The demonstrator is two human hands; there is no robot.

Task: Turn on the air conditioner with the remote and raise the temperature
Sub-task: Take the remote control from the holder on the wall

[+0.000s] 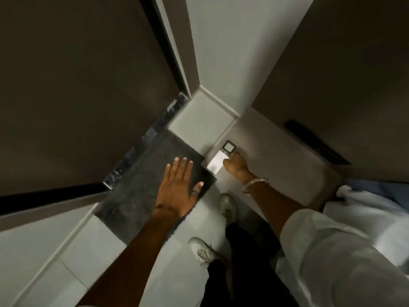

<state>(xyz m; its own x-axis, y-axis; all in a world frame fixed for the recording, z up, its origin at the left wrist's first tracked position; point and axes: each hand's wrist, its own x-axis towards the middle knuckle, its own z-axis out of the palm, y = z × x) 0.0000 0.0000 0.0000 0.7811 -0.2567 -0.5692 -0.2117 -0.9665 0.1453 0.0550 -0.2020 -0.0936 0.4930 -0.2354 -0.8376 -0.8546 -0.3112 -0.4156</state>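
The white remote (218,161), with a small grey screen at its far end, shows at centre right against a pale surface. My right hand (235,166), a bracelet on its wrist, is closed on the remote's right edge, with the thumb on its button face. I cannot tell whether the remote rests on the surface or is lifted. My left hand (179,187) is spread flat with its fingers apart, holds nothing, and hovers over a dark mat (137,196). No air conditioner is in view.
A dark door panel (77,96) fills the left, and a white wall corner (212,85) rises at centre. A dark slot (316,142) lies at the right. White fabric (365,209) bunches at the right edge. My white shoes (203,251) stand on pale floor tiles.
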